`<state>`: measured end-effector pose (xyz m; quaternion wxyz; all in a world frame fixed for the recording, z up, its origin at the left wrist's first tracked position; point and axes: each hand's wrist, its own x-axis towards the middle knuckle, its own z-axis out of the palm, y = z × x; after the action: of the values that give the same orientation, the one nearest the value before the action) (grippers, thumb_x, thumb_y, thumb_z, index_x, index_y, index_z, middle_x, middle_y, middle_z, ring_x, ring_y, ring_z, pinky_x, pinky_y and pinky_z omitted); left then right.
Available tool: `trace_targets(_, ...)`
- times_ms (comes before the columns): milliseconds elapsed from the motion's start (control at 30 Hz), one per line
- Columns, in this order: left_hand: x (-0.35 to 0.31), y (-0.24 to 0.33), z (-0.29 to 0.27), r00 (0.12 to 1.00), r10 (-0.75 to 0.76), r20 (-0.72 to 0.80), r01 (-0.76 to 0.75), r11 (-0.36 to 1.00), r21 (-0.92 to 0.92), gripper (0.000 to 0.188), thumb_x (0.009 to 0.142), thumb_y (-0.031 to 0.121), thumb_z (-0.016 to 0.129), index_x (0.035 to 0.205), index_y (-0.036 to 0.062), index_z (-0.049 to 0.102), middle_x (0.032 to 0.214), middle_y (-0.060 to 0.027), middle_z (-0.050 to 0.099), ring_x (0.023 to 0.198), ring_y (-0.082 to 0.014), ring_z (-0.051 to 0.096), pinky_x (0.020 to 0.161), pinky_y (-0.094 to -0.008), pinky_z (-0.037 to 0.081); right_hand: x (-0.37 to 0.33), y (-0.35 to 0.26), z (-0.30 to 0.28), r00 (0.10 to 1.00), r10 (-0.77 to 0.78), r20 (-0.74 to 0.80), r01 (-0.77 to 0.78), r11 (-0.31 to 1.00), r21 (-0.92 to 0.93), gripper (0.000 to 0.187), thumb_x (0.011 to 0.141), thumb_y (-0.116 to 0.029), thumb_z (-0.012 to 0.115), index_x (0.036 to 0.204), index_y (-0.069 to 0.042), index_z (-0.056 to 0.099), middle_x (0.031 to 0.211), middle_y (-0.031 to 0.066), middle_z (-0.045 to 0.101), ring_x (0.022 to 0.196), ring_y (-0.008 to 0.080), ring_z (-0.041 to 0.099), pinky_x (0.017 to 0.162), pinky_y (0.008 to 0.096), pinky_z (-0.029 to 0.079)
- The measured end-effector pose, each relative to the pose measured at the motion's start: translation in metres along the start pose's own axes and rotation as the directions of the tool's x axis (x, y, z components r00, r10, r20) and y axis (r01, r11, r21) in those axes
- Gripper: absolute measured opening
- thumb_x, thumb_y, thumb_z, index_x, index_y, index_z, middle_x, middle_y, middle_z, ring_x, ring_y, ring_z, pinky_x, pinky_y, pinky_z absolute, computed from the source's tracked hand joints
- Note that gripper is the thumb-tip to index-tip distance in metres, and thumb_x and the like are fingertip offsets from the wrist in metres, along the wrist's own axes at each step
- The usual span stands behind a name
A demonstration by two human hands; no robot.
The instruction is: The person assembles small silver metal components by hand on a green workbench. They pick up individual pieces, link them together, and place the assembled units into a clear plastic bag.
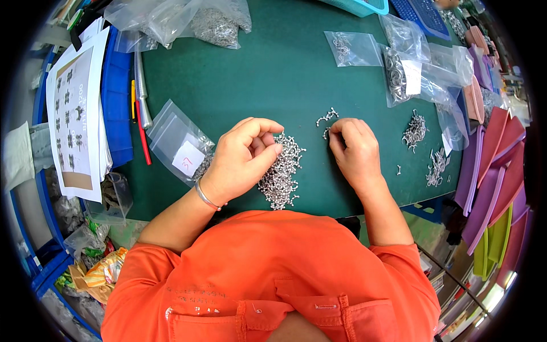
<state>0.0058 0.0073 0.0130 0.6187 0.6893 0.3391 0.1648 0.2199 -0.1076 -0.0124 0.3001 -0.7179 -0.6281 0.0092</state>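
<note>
A white printed paper sheet (74, 108) lies past the green bench's left edge, beside a blue plastic tray (117, 97). Clear plastic bags of small metal parts (407, 68) crowd the far right corner; purple flat trays (490, 165) line the right edge.

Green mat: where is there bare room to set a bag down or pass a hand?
Bare: the wide middle of the green mat, between the bag of metal parts at the far edge and both hands. Crowded: the right side, with clear bags and small part heaps, and the pile of metal pieces between the hands.
</note>
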Motion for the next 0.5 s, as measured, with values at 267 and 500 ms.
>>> trace_targets(267, 0.004, 0.011, 0.008, 0.99, -0.11, 0.082, 0.134, 0.906, -0.401, 0.021, 0.09, -0.001, 0.065, 0.11, -0.0011, 0.06, 0.092, -0.0036, 0.062, 0.078, -0.0077, 0.062, 0.068, -0.0211, 0.052, 0.007, -0.033, -0.005, 0.988, 0.141, -0.056, -0.096, 0.867, 0.489, 0.027, 0.072, 0.008, 0.072, 0.092, -0.003, 0.059, 0.083, 0.0094, 0.064, 0.073, 0.0252, 0.064, 0.063, 0.0321, 0.052)
trace_targets(500, 0.01, 0.006, 0.01, 0.978, -0.097, 0.184, 0.177, 0.854, -0.489, 0.019, 0.089, -0.004, 0.064, 0.107, -0.0043, 0.06, 0.097, -0.0092, 0.066, 0.086, -0.014, 0.068, 0.075, -0.0262, 0.057, 0.013, -0.047, -0.01, 0.987, -0.124, -0.102, 0.159, 0.848, 0.506, 0.026, 0.073, 0.01, 0.07, 0.092, -0.002, 0.058, 0.088, 0.0123, 0.067, 0.076, 0.0278, 0.065, 0.065, 0.0349, 0.052)
